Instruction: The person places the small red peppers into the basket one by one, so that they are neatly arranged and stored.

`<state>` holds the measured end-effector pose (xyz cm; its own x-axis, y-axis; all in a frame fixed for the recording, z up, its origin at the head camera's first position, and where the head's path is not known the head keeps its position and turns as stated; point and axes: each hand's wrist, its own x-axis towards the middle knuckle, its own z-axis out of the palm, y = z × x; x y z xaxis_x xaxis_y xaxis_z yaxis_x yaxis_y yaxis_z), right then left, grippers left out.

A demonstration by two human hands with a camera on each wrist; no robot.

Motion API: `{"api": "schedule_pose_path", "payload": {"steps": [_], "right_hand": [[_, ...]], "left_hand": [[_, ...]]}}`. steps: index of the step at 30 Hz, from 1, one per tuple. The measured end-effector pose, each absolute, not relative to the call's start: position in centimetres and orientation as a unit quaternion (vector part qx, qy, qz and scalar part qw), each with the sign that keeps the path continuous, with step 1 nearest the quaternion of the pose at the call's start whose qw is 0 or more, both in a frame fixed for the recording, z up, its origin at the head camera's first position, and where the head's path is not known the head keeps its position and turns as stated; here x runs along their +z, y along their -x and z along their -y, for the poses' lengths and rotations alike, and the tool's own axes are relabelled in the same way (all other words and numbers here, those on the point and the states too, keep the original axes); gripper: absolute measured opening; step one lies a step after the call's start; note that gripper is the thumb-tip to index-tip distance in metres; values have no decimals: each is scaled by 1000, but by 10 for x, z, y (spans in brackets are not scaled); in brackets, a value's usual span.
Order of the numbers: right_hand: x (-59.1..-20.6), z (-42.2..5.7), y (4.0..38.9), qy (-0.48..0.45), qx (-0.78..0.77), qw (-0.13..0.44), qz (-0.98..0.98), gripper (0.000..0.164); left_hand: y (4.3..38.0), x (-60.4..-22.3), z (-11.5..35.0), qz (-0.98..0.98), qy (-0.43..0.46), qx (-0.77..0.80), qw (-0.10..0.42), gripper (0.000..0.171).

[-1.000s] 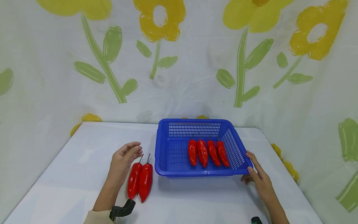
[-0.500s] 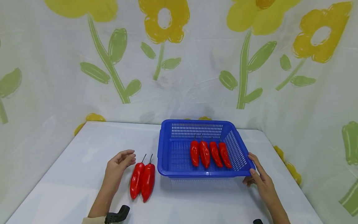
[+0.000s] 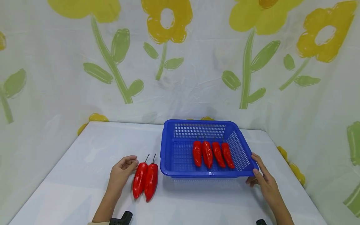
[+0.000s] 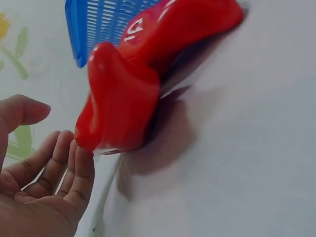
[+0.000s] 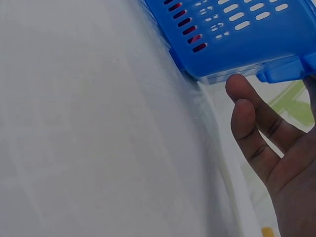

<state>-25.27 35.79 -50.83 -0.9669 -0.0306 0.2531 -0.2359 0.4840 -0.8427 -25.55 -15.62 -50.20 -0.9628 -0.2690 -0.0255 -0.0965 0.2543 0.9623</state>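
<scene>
Two red peppers lie side by side on the white table, the left pepper (image 3: 139, 180) against the right pepper (image 3: 151, 182), stems pointing away. My left hand (image 3: 121, 173) is just left of them, its fingertips right beside the left pepper's stem end. In the left wrist view the fingers (image 4: 84, 170) are loosely bent under a red pepper (image 4: 121, 106), the thumb apart from it. My right hand (image 3: 267, 184) pinches the near right corner of a blue plastic basket (image 3: 208, 174) with thumb and index finger; its other fingers (image 5: 244, 121) sit below the rim.
Several red peppers (image 3: 207, 154) lie in a row inside the basket, toward its right side. The white table (image 3: 191, 206) ends at the back against a white curtain (image 3: 202, 72) printed with yellow flowers. Each wrist wears a black strap device.
My left hand has moved back from above the stems to the left, then lowered beside the left pepper. The right hand keeps its hold on the basket corner. The head view has shifted slightly.
</scene>
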Motion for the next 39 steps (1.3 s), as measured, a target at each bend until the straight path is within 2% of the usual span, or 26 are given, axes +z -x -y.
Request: {"api": "schedule_pose_path", "payload": {"steps": [7,22,29,39], "right_hand": [[-508,-360,253,-87,504,103,853,51],[-506,-360,252,-69,501,95,857,52],[-505,-358,250,-53,498,90,861,52],[-502,-354,250,-46,499,87,861,51]], "left_hand": [[249,-501,154,814,-132,-561,71,41],[239,-494,156,858,-142,-493,18,50],[237,-491,155,876,-121,-466,-5,57],[233,-490,158,878,-118,-464,-28,52]]}}
